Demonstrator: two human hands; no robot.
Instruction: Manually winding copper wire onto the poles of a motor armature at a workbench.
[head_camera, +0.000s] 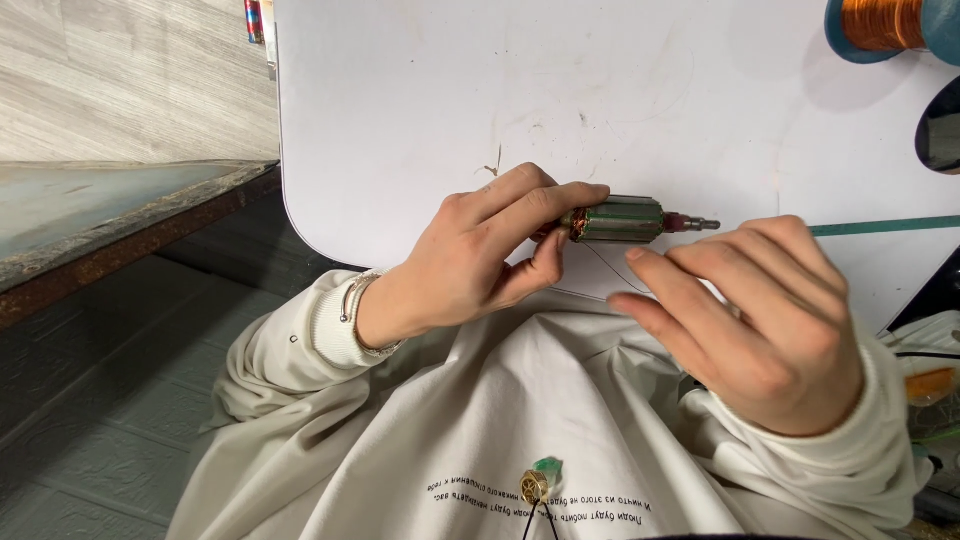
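My left grip (480, 255) pinches the motor armature (612, 220) by its copper end, level over the white bench's (400, 100) near edge, freeing its windings; my right grip (765, 310) hovers loosely curled, empty.

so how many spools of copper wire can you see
1: a copper wire spool with blue flanges at the table's top right corner, cut off by the frame edge. Others may lie out of view to the right.

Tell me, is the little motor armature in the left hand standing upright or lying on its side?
On its side. The motor armature is held level by the left hand, shaft pointing right over the white table.
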